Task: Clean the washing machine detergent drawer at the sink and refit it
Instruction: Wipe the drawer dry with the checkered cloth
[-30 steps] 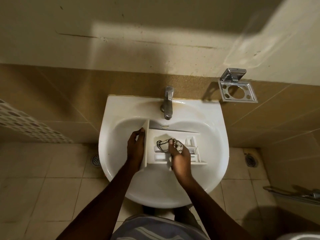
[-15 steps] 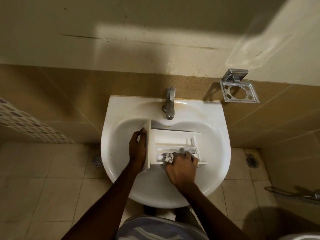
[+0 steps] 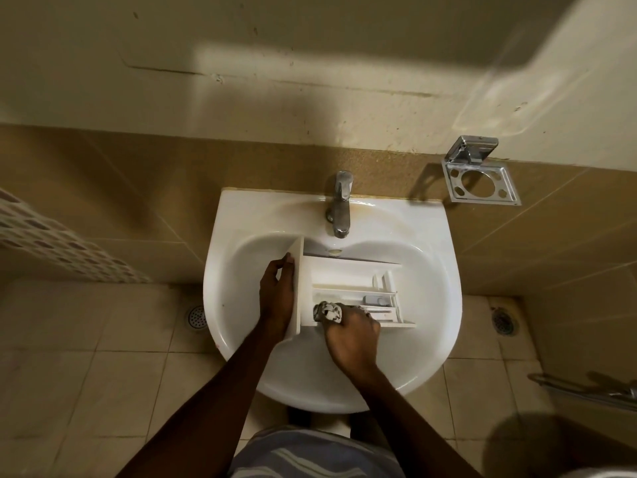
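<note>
The left hand [image 3: 277,298] grips the detergent drawer [image 3: 344,276] by its front panel, holding it in the sink [image 3: 441,288]. The right hand [image 3: 351,336] clenches a cloth [image 3: 327,312] in the compartment nearest its fingers. Pressing hard could tip the drawer out of the left fingers' grip.

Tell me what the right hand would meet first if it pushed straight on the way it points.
Probably the divider wall of the drawer, just beyond the cloth the right hand grips. Angled slightly left, it would meet the front panel instead; depth is unclear.
</note>
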{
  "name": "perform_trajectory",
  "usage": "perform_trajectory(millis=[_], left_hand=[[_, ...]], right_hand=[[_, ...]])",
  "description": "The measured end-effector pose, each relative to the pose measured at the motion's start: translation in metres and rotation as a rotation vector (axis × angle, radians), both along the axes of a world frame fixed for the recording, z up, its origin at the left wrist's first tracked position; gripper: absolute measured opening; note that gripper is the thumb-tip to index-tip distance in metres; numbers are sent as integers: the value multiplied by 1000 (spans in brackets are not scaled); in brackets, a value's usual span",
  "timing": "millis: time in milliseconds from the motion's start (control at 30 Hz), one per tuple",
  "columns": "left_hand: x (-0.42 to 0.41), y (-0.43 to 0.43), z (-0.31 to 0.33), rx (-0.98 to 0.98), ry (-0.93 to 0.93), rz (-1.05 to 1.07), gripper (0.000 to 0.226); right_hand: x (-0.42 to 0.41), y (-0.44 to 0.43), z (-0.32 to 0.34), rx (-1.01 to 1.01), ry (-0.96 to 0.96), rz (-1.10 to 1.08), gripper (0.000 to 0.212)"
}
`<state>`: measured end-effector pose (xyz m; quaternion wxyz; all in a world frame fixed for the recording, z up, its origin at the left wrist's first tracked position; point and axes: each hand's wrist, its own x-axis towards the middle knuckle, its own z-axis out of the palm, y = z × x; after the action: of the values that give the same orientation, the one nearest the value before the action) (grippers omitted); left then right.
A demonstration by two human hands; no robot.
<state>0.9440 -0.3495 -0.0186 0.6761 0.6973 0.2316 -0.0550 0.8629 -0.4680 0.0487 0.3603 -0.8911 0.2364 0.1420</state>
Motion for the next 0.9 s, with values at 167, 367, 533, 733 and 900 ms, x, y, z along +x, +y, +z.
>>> perform_trajectory(millis=[167, 367, 533, 733, 900], left_hand=[[-1, 0, 0, -24, 5, -10, 33], [-1, -1, 2, -32, 17, -4, 33], [-1, -1, 5, -21, -2, 4, 32], [-1, -2, 6, -17, -8, 17, 33], [0, 0, 3, -21, 5, -2, 33]], right_hand=[[16, -43, 9, 634, -256, -628, 26], [46, -70, -26, -438, -250, 149, 38], [73, -40, -27, -512, 162, 294, 37], [101, -6, -7, 99, 171, 64, 40], [74, -35, -7, 124, 52, 287, 19]])
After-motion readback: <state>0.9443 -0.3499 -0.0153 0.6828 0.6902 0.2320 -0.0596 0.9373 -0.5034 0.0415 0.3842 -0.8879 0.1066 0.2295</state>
